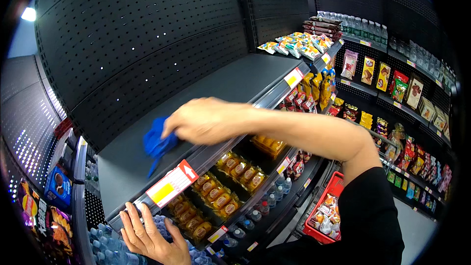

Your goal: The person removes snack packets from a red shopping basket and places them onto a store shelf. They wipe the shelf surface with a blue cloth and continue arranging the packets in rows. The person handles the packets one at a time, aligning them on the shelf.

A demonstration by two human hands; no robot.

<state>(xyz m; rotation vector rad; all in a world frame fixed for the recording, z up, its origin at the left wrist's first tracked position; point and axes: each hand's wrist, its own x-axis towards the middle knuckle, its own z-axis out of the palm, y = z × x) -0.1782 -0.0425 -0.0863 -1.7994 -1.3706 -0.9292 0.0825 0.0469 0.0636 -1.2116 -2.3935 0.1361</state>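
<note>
My right hand (200,121) presses a crumpled blue cloth (158,138) onto the dark grey top shelf (121,158), near its left end. The arm reaches across the shelf's front edge, and the hand is slightly blurred. Fingers apart, my left hand (154,233) rests against the front edge at the left corner, below a red, white and yellow price tag (172,183). It holds nothing. Behind the cloth rises a black perforated back panel (147,51).
Packaged cakes (220,191) fill the shelf below, with bottles (272,200) lower down. Snack bags (298,44) lie at the shelf's far end. A red basket (312,224) holding wrapped goods stands at lower right. Stocked shelves (371,88) line the right side.
</note>
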